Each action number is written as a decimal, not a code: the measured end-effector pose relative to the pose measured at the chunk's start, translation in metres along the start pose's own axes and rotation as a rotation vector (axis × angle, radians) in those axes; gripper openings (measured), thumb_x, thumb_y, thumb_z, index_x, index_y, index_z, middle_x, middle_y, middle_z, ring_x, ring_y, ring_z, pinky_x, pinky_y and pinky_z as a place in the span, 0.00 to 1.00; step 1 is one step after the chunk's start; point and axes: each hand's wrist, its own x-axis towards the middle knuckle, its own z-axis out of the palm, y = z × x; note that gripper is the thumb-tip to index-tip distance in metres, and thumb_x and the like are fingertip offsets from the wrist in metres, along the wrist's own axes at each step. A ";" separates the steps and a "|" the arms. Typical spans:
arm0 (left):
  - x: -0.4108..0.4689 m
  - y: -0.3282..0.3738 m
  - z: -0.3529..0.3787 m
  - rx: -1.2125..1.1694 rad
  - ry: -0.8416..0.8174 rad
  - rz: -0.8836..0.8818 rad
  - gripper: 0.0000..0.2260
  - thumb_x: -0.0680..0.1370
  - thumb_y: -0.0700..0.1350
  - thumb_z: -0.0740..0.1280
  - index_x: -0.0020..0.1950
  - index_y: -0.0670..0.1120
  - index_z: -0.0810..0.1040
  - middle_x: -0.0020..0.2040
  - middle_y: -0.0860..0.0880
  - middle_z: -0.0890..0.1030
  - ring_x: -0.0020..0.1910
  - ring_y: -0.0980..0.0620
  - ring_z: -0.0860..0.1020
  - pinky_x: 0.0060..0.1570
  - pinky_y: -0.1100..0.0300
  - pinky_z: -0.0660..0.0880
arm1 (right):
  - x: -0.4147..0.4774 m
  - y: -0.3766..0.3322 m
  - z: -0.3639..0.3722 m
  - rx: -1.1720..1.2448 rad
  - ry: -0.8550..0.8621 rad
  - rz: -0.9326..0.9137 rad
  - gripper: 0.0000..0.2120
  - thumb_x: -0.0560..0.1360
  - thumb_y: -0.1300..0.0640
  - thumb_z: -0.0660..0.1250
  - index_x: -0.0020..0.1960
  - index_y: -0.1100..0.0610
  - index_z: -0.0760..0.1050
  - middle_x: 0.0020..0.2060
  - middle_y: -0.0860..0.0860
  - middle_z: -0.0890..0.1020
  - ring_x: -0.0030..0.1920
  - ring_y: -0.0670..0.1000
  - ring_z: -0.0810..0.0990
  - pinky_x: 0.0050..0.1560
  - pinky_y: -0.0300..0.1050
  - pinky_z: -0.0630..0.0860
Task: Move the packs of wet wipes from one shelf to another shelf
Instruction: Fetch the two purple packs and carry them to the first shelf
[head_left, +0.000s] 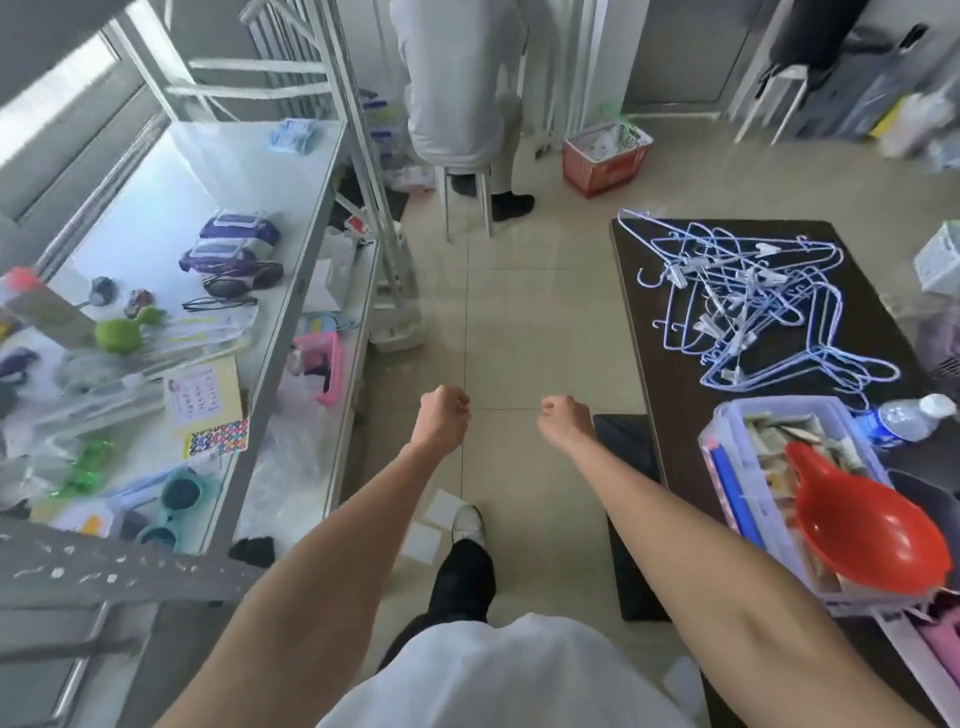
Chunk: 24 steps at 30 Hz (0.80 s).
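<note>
Though my left hand (441, 413) and right hand (566, 415) are curled, empty, mid-frame, two purple wet wipes packs (236, 231) lie on the shelf (171, 197), upper left. Step: approach. Next, likely: reach left, grasp one.

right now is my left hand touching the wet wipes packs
Apart: head view shows the left hand over floor, well clear of the wet wipes packs.

We can read no text, brand or number anywhere; the yellow card (205, 400) on the white shelf (156, 208) carries rows of small print, too blurred for us to make out; the blue label on the water bottle (904, 418) and the labels on the purple packs of wet wipes (236, 241) show only illegible marks.
</note>
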 end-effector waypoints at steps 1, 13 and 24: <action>0.023 0.003 -0.002 0.006 -0.010 0.013 0.12 0.76 0.33 0.65 0.56 0.37 0.84 0.50 0.38 0.86 0.48 0.42 0.83 0.43 0.64 0.71 | 0.022 -0.009 -0.003 -0.022 -0.010 -0.005 0.10 0.76 0.64 0.61 0.52 0.62 0.80 0.56 0.61 0.83 0.60 0.63 0.79 0.53 0.47 0.76; 0.257 0.071 -0.050 -0.022 -0.161 -0.025 0.08 0.74 0.33 0.72 0.53 0.36 0.85 0.48 0.37 0.87 0.47 0.42 0.85 0.40 0.62 0.74 | 0.226 -0.129 -0.061 -0.066 -0.065 0.020 0.15 0.74 0.64 0.60 0.33 0.50 0.62 0.35 0.51 0.69 0.45 0.56 0.68 0.38 0.44 0.65; 0.452 0.112 -0.070 0.061 -0.172 -0.136 0.16 0.78 0.34 0.62 0.60 0.43 0.85 0.55 0.41 0.86 0.55 0.43 0.83 0.46 0.65 0.73 | 0.436 -0.216 -0.091 -0.115 -0.136 -0.068 0.18 0.74 0.62 0.59 0.34 0.48 0.53 0.32 0.46 0.58 0.46 0.55 0.64 0.30 0.40 0.49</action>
